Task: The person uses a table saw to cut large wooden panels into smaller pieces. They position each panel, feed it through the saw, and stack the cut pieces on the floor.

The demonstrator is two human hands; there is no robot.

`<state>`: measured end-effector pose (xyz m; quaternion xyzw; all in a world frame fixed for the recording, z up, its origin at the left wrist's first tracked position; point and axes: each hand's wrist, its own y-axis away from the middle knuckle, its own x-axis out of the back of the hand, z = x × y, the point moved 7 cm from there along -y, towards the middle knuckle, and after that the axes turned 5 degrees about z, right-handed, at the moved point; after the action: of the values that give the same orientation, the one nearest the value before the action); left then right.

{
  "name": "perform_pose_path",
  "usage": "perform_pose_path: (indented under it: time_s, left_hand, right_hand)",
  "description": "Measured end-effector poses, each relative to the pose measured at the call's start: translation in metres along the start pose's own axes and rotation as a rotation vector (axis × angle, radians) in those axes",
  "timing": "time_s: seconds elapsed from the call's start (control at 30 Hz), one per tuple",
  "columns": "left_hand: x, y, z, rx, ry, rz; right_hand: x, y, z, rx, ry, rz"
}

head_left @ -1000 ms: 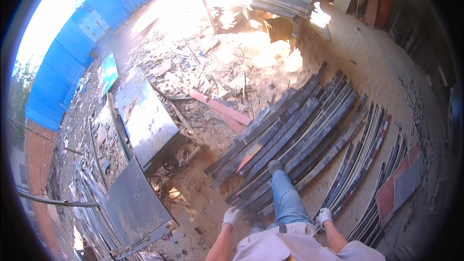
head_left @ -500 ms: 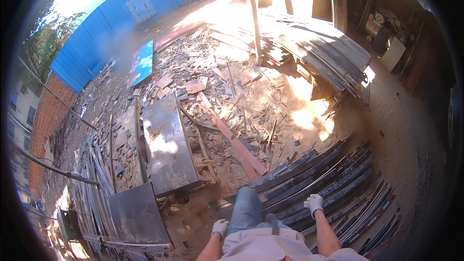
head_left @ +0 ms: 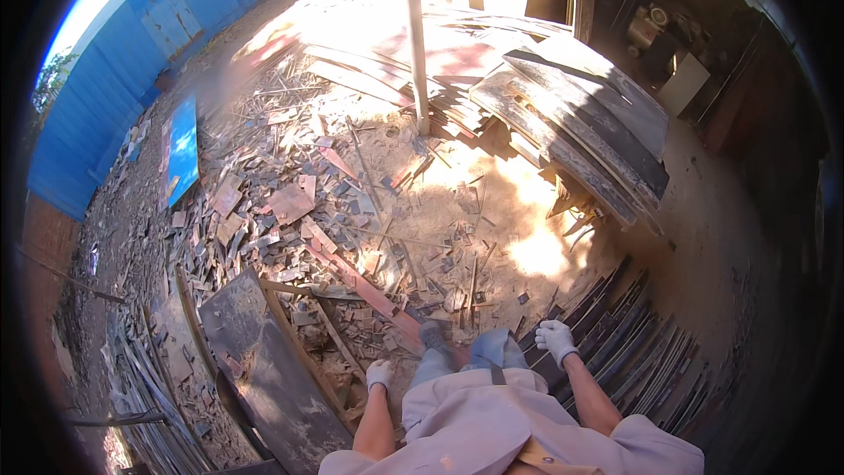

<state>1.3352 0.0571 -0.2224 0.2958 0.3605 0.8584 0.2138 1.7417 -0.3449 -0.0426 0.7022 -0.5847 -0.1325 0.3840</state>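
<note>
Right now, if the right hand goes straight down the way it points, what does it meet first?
Probably the dark metal strips lying on the ground just below the gloved right hand; depth is unclear, but nothing else shows in between.

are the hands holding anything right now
Nothing is held: the gloved left hand and right hand both hang empty above the scrap-strewn ground.

1. A blue corrugated fence [head_left: 114, 79] is bordering the yard on the left.
2. Sunlight is falling across the dirt floor [head_left: 492, 202], littered with wood scraps.
3. Stacked boards [head_left: 571, 114] are lying beside a post [head_left: 415, 35].
</note>
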Motion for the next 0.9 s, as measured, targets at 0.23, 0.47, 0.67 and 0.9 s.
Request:
perform_pose_path:
  time_s: [0.23, 0.47, 0.67, 0.9]
  left_hand:
    - [-0.056, -0.119, 0.456, -0.399, 0.427, -0.050]
    - [-0.142, -0.181, 0.860, -0.866, 0.302, -0.013]
    - [-0.271, -0.226, 1.187, -1.075, 0.132, -0.006]
    - [-0.356, -0.303, 1.352, -1.150, 0.402, 0.196]
  right_hand:
    - [-0.138, -0.156, -0.212, 0.104, -0.206, -0.161]
    - [-0.369, -0.369, -0.618, 0.470, -0.520, -0.543]
    - [-0.480, -0.681, -0.762, 0.179, 0.058, -0.012]
    - [-0.450, -0.892, -0.731, 0.015, 0.233, 0.286]
